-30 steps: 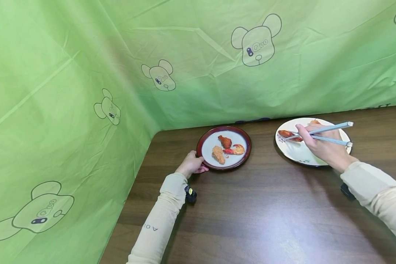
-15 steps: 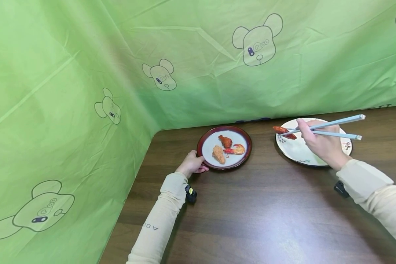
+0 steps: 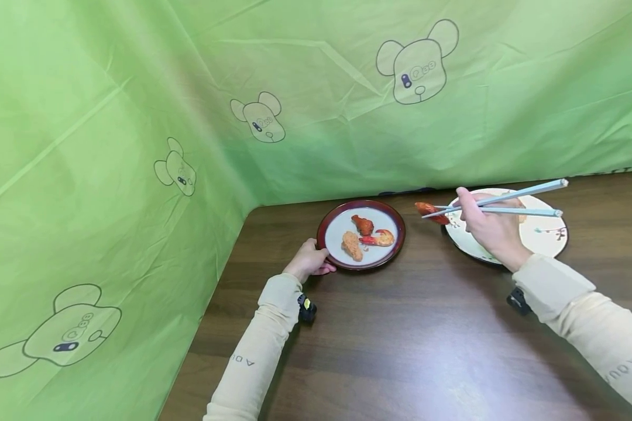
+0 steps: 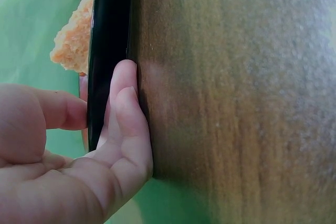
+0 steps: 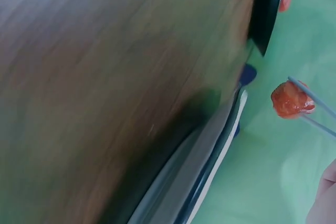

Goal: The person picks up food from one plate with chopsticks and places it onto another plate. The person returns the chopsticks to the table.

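My left hand (image 3: 309,260) pinches the near-left rim of a dark red-rimmed plate (image 3: 399,234), thumb above and fingers underneath, as the left wrist view shows. On that plate lie a breaded drumstick (image 3: 352,245), a glazed red-brown drumstick (image 3: 362,225) and a shrimp (image 3: 380,238). My right hand (image 3: 494,231) holds a pair of light blue chopsticks (image 3: 529,190). Their tips grip a glossy red-brown piece of food (image 5: 292,99), raised between the two plates. Beneath the right hand stands a white patterned plate (image 3: 539,240), partly hidden by it.
Both plates stand at the back of a brown wooden table (image 3: 400,327), close to a green cloth (image 3: 337,146) printed with bear heads. The cloth also runs along the table's left side. A tan piece (image 3: 522,217) shows behind the right hand.
The right hand has lifted the red-brown piece off the white plate with the chopsticks and carried it left, past the plate's rim. The left hand has stayed on the red-rimmed plate.
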`<action>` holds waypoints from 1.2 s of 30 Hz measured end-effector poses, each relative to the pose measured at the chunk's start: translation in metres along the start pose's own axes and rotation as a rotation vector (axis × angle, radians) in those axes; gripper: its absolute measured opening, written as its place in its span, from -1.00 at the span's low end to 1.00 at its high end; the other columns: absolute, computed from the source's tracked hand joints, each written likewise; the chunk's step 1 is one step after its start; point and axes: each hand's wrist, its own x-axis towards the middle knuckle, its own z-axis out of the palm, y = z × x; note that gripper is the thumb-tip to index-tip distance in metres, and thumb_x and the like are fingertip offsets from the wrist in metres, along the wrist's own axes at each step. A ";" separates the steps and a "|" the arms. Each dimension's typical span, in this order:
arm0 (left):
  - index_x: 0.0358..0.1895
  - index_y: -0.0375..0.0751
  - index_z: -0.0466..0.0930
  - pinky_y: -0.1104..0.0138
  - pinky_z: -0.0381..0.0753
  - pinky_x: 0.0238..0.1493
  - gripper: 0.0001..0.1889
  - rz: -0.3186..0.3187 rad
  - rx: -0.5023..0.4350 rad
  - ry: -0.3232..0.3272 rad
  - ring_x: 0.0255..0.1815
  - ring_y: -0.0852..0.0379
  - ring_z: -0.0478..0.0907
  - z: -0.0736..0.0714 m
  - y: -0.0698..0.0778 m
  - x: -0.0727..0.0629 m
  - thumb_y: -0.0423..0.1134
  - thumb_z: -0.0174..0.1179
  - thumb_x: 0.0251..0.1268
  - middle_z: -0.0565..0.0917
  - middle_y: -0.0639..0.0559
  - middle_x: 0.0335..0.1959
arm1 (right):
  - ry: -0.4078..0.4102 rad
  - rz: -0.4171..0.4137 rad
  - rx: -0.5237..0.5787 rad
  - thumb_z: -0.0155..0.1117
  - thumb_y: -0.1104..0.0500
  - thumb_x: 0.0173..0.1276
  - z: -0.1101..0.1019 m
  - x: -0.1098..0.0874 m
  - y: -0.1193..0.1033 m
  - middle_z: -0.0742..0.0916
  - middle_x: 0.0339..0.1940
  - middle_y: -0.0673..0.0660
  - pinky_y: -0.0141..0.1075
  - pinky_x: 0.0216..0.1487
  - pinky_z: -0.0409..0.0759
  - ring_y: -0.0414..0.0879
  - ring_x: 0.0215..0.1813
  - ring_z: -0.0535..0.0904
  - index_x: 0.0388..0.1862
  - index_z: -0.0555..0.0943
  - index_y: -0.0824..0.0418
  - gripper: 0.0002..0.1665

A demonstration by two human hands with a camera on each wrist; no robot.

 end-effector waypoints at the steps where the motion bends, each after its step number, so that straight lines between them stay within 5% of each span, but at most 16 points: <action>1: 0.24 -0.37 0.15 0.53 0.60 -0.58 -0.63 -0.001 0.000 -0.001 -0.63 0.25 0.60 0.000 0.000 0.000 -0.33 -0.10 0.48 0.56 -0.08 -0.54 | -0.010 0.017 0.000 0.13 -0.12 0.41 0.003 0.000 -0.001 0.58 -0.81 -0.13 -0.43 -0.68 0.28 -0.35 -0.77 0.44 -0.48 0.70 0.27 -0.48; 12: 0.22 -0.37 0.17 0.52 0.61 -0.58 -0.65 0.003 0.003 0.000 -0.63 0.24 0.60 0.000 0.000 0.001 -0.32 -0.09 0.48 0.56 -0.09 -0.51 | -0.037 0.191 0.149 0.13 -0.11 0.41 0.034 0.001 -0.008 0.61 -0.79 -0.13 -0.45 -0.73 0.46 -0.24 -0.80 0.47 -0.39 0.71 0.27 -0.51; 19: 0.26 -0.38 0.14 0.51 0.62 -0.57 -0.61 0.000 0.008 0.003 -0.63 0.24 0.60 0.000 -0.001 0.004 -0.32 -0.09 0.48 0.56 -0.09 -0.52 | -0.049 0.186 0.137 0.11 -0.18 0.41 0.049 0.001 -0.010 0.62 -0.79 -0.09 -0.42 -0.76 0.42 -0.22 -0.82 0.48 -0.34 0.69 0.34 -0.42; 29: 0.36 -0.41 0.05 0.52 0.62 -0.57 -0.52 -0.010 0.016 -0.003 -0.61 0.24 0.61 0.000 0.001 0.001 -0.34 -0.11 0.47 0.57 -0.11 -0.48 | -0.173 0.153 0.057 0.07 -0.24 0.41 0.065 -0.003 -0.011 0.59 -0.76 -0.19 -0.40 -0.75 0.37 -0.20 -0.74 0.52 -0.32 0.68 0.31 -0.38; 36: 0.31 -0.40 0.11 0.51 0.63 -0.57 -0.57 -0.007 0.015 0.005 -0.61 0.22 0.61 -0.001 0.001 0.002 -0.33 -0.09 0.47 0.56 -0.13 -0.45 | -0.231 0.086 0.019 0.09 -0.20 0.42 0.062 -0.003 -0.025 0.56 -0.79 -0.09 -0.32 -0.71 0.37 -0.07 -0.71 0.52 -0.48 0.65 0.27 -0.42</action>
